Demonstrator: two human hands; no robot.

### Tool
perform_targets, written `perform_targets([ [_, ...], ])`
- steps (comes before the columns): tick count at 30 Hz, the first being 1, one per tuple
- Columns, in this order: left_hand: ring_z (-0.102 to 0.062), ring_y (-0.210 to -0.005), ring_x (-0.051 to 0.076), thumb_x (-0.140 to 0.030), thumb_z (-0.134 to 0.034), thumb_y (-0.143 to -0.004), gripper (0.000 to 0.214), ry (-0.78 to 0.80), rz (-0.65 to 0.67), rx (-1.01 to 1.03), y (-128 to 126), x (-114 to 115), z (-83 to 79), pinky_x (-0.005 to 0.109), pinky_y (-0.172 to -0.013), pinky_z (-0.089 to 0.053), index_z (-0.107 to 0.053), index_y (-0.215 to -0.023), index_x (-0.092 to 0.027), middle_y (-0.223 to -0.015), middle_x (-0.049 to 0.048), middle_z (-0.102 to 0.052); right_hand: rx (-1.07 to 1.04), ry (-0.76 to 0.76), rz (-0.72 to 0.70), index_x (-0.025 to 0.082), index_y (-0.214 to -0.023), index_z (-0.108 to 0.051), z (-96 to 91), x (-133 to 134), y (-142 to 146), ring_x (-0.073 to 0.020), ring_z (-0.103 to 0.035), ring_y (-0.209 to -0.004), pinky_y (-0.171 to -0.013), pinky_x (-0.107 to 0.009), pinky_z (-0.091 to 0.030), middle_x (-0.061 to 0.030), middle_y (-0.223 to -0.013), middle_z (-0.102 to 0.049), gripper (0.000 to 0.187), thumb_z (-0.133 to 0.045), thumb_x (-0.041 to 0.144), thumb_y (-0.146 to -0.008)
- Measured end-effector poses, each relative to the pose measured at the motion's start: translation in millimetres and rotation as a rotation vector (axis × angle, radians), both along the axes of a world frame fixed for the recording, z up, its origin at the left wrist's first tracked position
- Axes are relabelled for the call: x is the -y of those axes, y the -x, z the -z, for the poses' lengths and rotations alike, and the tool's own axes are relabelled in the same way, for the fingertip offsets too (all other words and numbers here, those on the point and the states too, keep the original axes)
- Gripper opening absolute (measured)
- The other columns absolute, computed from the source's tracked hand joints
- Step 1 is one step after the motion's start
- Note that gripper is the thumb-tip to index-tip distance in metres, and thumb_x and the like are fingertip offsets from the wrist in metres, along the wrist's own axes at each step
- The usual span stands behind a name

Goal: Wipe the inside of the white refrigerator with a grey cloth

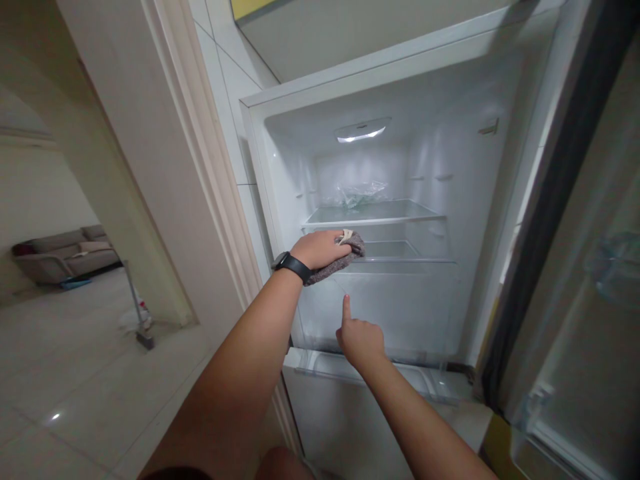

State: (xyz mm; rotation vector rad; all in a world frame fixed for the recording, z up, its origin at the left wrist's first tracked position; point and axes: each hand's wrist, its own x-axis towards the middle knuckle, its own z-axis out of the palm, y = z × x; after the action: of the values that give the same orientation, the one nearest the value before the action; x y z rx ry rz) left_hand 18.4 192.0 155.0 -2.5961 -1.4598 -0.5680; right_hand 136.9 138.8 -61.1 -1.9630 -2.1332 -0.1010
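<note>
My left hand (323, 250), with a black watch (294, 267) at the wrist, is closed over a grey-brown cloth (334, 267). It presses the cloth near the left end of a clear drawer's top edge (410, 261) inside the fridge (475, 220). A pale scrap (346, 236) shows by its fingers. Just below, my right hand (361, 339) points its index finger up at the clear drawer front (400, 307), the other fingers curled and nothing visible in them. Whether the fingertip touches the panel I cannot tell.
A crumpled clear plastic bag (363, 193) lies on the upper glass shelf (375, 212). The fridge door (575, 320) stands open at right. Below is a pulled-out lower compartment front (350, 413). A door frame (200, 147), broom (144, 339) and sofa (65, 257) are at left.
</note>
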Motion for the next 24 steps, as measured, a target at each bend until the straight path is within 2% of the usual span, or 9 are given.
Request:
perform_targets([
  [3, -0.069, -0.113, 0.028, -0.062, -0.050, -0.090, 0.046, -0.018, -0.002, 0.023, 0, 0, 1.1, 0.036, -0.098, -0.051, -0.070, -0.124, -0.038, -0.129, 0.0003, -0.074, -0.013, 0.001, -0.009, 0.012, -0.163, -0.005, 1.6, 4, -4, -0.0323, -0.077, -0.081, -0.072, -0.041, -0.053, -0.0182, -0.089, -0.080, 0.083, -0.044, 0.025, -0.091],
  [6, -0.069, -0.112, 0.028, -0.063, -0.050, -0.089, 0.049, -0.013, -0.011, 0.036, 1, 0, 1.7, 0.035, -0.098, -0.051, -0.069, -0.126, -0.037, -0.130, 0.0000, -0.073, -0.065, -0.013, -0.022, 0.021, -0.164, -0.004, 6.0, 9, -17, -0.0311, -0.077, -0.080, -0.069, -0.038, -0.049, -0.0140, -0.091, -0.081, 0.081, -0.043, 0.032, -0.094],
  [11, -0.069, -0.111, 0.028, -0.064, -0.050, -0.089, 0.050, -0.006, 0.014, 0.057, 2, -1, 1.6, 0.035, -0.095, -0.051, -0.068, -0.127, -0.038, -0.129, 0.0004, -0.074, -0.400, -0.041, -0.067, 0.026, -0.155, -0.034, 11.3, 21, -44, -0.0229, -0.075, -0.084, -0.072, -0.033, -0.044, -0.0045, -0.101, -0.080, 0.061, -0.041, 0.032, -0.095],
  [14, -0.069, -0.108, 0.029, -0.066, -0.050, -0.088, 0.051, -0.009, 0.024, 0.065, 4, -3, 2.3, 0.036, -0.091, -0.051, -0.068, -0.128, -0.039, -0.126, 0.0007, -0.074, -0.541, 0.024, -0.130, 0.027, -0.144, -0.048, 21.0, 36, -57, -0.0196, -0.072, -0.079, -0.074, -0.033, -0.046, -0.0016, -0.102, -0.079, 0.050, -0.043, 0.033, -0.094],
  [16, -0.069, -0.107, 0.029, -0.066, -0.050, -0.088, 0.052, -0.012, 0.020, 0.065, 5, -3, 3.2, 0.036, -0.090, -0.051, -0.069, -0.126, -0.038, -0.124, 0.0015, -0.075, -0.555, 0.076, -0.151, 0.026, -0.134, -0.056, 36.9, 49, -66, -0.0205, -0.071, -0.082, -0.078, -0.034, -0.048, -0.0028, -0.102, -0.078, 0.043, -0.042, 0.035, -0.094],
  [19, -0.069, -0.105, 0.028, -0.066, -0.048, -0.088, 0.051, -0.016, 0.025, 0.057, 6, -3, 4.4, 0.036, -0.089, -0.051, -0.071, -0.122, -0.036, -0.121, 0.0023, -0.075, -0.441, 0.068, -0.184, 0.024, -0.127, -0.064, 73.6, 67, -80, -0.0256, -0.069, -0.109, -0.094, -0.039, -0.047, -0.0084, -0.117, -0.076, 0.041, -0.043, 0.032, -0.093],
  [21, -0.068, -0.105, 0.029, -0.067, -0.047, -0.088, 0.051, -0.022, 0.023, 0.057, 5, -3, 4.7, 0.036, -0.089, -0.050, -0.071, -0.121, -0.036, -0.122, 0.0023, -0.075, -0.339, 0.036, -0.200, 0.025, -0.128, -0.065, 98.7, 75, -88, -0.0285, -0.061, -0.126, -0.106, -0.046, -0.041, -0.0098, -0.134, -0.070, 0.044, -0.046, 0.026, -0.089],
  [24, -0.068, -0.104, 0.029, -0.066, -0.050, -0.088, 0.052, -0.024, 0.011, 0.059, 2, -2, 3.5, 0.035, -0.088, -0.050, -0.071, -0.124, -0.035, -0.122, 0.0034, -0.075, -0.262, 0.007, -0.177, 0.030, -0.134, -0.062, 123.0, 81, -93, -0.0298, -0.055, -0.134, -0.111, -0.055, -0.032, -0.0076, -0.146, -0.063, 0.051, -0.048, 0.022, -0.086],
])
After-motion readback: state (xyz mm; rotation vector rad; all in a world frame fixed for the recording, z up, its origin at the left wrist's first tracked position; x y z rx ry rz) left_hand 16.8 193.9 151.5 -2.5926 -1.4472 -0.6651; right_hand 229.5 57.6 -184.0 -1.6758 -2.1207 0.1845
